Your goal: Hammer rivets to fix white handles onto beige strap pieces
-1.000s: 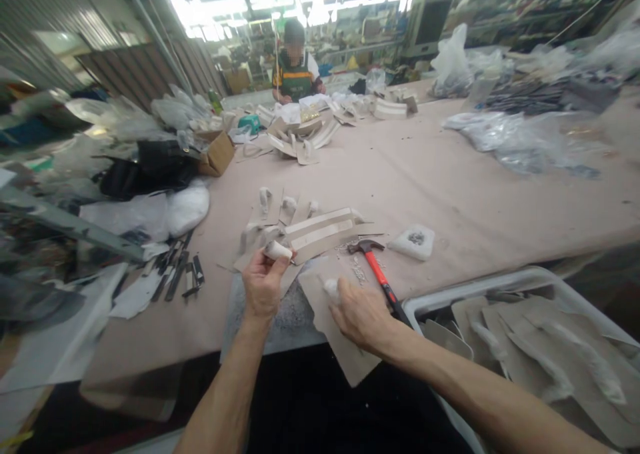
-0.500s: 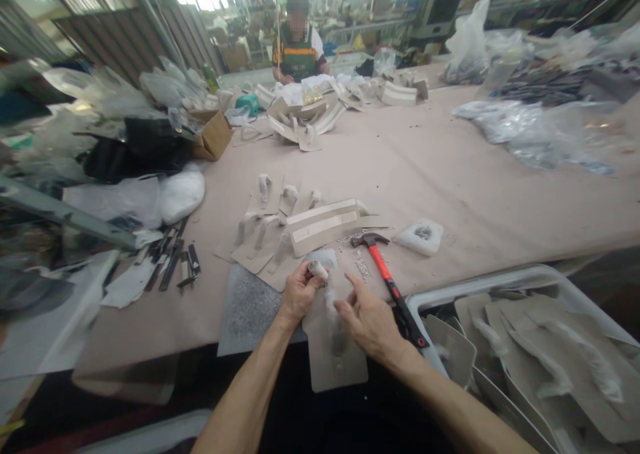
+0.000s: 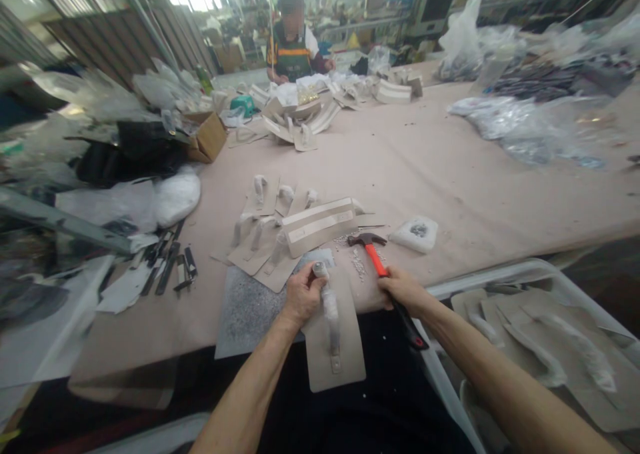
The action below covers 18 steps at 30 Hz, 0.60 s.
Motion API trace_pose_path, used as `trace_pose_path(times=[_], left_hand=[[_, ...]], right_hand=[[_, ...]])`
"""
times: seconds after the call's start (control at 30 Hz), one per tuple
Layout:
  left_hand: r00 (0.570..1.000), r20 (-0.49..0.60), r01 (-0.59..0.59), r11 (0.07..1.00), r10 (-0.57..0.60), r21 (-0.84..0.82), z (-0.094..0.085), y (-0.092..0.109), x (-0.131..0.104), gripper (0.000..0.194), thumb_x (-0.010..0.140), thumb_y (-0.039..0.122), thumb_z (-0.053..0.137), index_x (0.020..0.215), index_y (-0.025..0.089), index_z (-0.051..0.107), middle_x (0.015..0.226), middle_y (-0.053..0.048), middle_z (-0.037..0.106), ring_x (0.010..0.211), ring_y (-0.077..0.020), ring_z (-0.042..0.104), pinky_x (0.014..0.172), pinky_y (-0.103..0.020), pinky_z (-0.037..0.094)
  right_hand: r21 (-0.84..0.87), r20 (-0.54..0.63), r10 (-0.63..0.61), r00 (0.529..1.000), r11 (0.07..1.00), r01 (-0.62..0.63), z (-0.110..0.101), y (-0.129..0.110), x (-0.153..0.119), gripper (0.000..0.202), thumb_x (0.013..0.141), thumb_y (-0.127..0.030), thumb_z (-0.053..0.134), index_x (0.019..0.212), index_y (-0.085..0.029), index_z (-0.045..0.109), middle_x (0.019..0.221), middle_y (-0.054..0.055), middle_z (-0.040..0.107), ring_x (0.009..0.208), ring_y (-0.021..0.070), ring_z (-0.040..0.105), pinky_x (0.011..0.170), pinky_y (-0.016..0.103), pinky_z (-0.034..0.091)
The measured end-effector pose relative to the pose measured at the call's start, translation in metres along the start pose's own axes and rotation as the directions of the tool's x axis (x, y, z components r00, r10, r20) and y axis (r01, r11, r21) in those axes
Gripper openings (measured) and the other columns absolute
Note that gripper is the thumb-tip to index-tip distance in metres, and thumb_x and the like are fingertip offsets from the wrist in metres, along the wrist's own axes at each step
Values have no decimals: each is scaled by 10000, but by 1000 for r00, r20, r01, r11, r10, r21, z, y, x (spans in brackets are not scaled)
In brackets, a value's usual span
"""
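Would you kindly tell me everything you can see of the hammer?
The claw hammer has a dark, metal-looking head and a red handle with a black lower part and a red mark near its end. The right hand is closed around the handle about where red gives way to black. The head is beside scattered white grains on the table; whether it touches the table is unclear. The handle slants toward the camera, its end past the table's edge.

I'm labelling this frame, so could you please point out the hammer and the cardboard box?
Hammer [image 3: 375,261], head view: on the red part of its handle.
Cardboard box [image 3: 213,138], head view: on its brown side.
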<state>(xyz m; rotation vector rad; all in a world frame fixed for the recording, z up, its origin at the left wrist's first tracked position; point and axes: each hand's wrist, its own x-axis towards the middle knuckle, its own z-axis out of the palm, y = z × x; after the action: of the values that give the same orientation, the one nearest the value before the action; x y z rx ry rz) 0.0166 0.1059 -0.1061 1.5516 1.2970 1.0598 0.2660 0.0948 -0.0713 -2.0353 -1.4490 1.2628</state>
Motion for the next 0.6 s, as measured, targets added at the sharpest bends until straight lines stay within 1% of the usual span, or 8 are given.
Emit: trace_pose_path(times=[0.1, 0.2, 0.27, 0.33, 0.4, 0.47, 0.53, 0.6], left_hand=[[998, 30, -51, 998, 50, 44, 0, 1, -1, 153, 829, 215, 618, 967, 214, 684, 807, -4, 676, 742, -170, 624, 711, -258, 479], [994, 50, -97, 993, 94, 64, 0, 1, -2, 167, 827, 193, 617, 970, 218, 699, 813, -4, 684, 748, -173, 621, 725, -264, 474], [992, 58, -112, 991, 108, 67, -1, 1, -2, 170, 840, 194, 610, 983, 218, 699, 815, -5, 684, 751, -173, 618, 727, -266, 473], [992, 65, -113, 991, 109, 68, -1, 1, -2, 141, 856, 205, 603, 964, 213, 693, 782, -1, 668, 712, -164, 602, 691, -259, 462], [993, 63, -104, 991, 99, 82, 0, 1, -3, 95, 859, 212, 602, 904, 206, 685, 713, 10, 636, 637, -150, 567, 622, -248, 433], [993, 63, -107, 989, 101, 101, 0, 0, -3, 91, 859, 213, 603, 891, 204, 688, 697, 10, 633, 622, -149, 563, 607, -248, 424], [991, 64, -124, 987, 117, 106, 0, 0, -3, 126, 861, 217, 604, 944, 207, 699, 755, -2, 669, 683, -162, 602, 654, -256, 450], [990, 67, -133, 986, 127, 99, 0, 0, -2, 167, 863, 222, 602, 996, 211, 703, 819, -13, 699, 751, -174, 631, 712, -267, 472]], right_hand=[[138, 91, -11, 996, 990, -2, -4, -14, -10, 167, 899, -361, 412, 789, -235, 409, 631, -48, 472, 471, 109, 425, 483, 236, 407], [130, -20, -137, 990, 982, 138, -7, -27, -34, 294, 957, -480, 336, 791, -243, 388, 615, -57, 452, 473, 109, 415, 472, 228, 356], [-72, -108, -316, 943, 948, 309, -10, -34, -52, 349, 980, -505, 329, 774, -237, 412, 605, -37, 475, 515, 123, 431, 509, 249, 321], [-349, -73, -450, 890, 847, 401, -15, -40, -65, 327, 989, -460, 361, 777, -226, 448, 608, -13, 503, 527, 131, 414, 528, 277, 262], [-539, 26, -479, 877, 732, 416, -26, -50, -75, 272, 983, -397, 402, 791, -219, 473, 607, -1, 515, 509, 131, 382, 529, 297, 200], [-613, 62, -499, 864, 664, 428, -41, -63, -83, 257, 978, -377, 425, 782, -219, 476, 596, 1, 511, 496, 131, 370, 526, 305, 173], [-591, -38, -585, 810, 667, 453, -56, -79, -91, 282, 988, -396, 405, 769, -227, 456, 575, -9, 486, 481, 128, 368, 516, 297, 192], [-504, -277, -657, 701, 721, 476, -64, -91, -98, 301, 1008, -430, 364, 789, -236, 438, 568, -22, 465, 471, 126, 386, 508, 280, 239]])
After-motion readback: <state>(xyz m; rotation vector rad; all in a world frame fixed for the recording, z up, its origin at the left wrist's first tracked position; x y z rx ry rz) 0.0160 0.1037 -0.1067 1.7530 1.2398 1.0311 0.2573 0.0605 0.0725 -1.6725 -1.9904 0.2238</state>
